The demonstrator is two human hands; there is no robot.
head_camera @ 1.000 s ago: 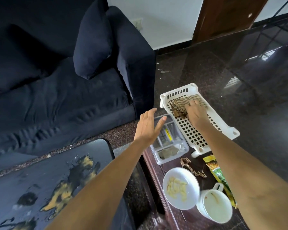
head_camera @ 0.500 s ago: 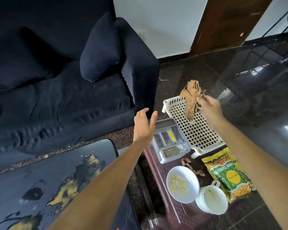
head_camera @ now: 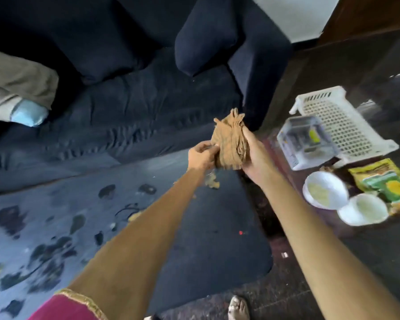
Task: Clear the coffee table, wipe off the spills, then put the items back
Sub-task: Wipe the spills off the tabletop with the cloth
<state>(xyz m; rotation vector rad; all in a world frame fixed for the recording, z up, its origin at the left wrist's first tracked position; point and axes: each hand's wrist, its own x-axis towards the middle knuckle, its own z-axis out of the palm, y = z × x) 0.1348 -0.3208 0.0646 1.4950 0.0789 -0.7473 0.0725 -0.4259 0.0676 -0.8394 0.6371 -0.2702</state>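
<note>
A crumpled brown cloth [head_camera: 230, 142] is held up in the air between both hands, over the far right corner of the dark coffee table [head_camera: 206, 239]. My right hand [head_camera: 255, 155] cups it from the right. My left hand [head_camera: 201, 155] pinches its left edge. Dark and yellowish spills [head_camera: 46, 252] cover the left half of the table top. On the floor to the right lie a white basket [head_camera: 340, 125], a clear compartment box [head_camera: 306, 142], a white bowl [head_camera: 325, 192], a white mug [head_camera: 363, 212] and a green-yellow snack packet [head_camera: 388, 183].
A dark blue sofa [head_camera: 125, 112] with a cushion [head_camera: 206, 35] runs along the far side of the table. A beige cloth with a light blue item [head_camera: 21, 93] lies on its left end. My foot [head_camera: 238, 308] stands on the dark floor at the table's near edge.
My right hand lifted the cloth out of the basket and carried it left over the table. My left hand came in and took hold of its edge. The view swung left.
</note>
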